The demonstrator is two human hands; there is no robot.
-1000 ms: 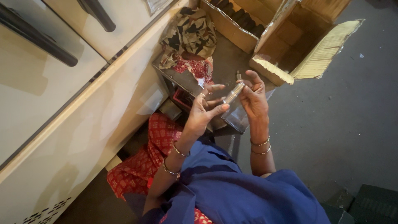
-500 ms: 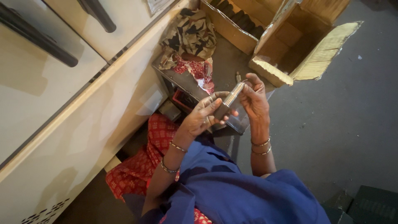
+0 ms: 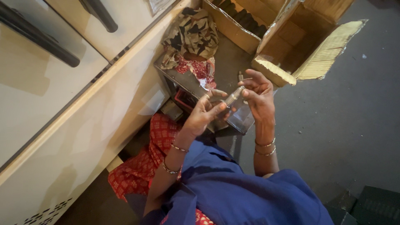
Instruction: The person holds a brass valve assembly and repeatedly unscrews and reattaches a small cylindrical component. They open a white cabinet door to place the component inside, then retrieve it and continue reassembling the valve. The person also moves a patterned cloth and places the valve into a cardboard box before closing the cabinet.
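Hands together over a metal box (image 3: 183,81): left hand (image 3: 204,114) and right hand (image 3: 260,93) each pinch, fingers closed, one end of a small clear tube (image 3: 233,96).

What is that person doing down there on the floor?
A person in blue sits on the floor, holding a small slim metal piece between both hands. The left hand grips its lower end and the right hand its upper end. Behind the hands are a metal box with patterned cloth on it, and an open cardboard box.
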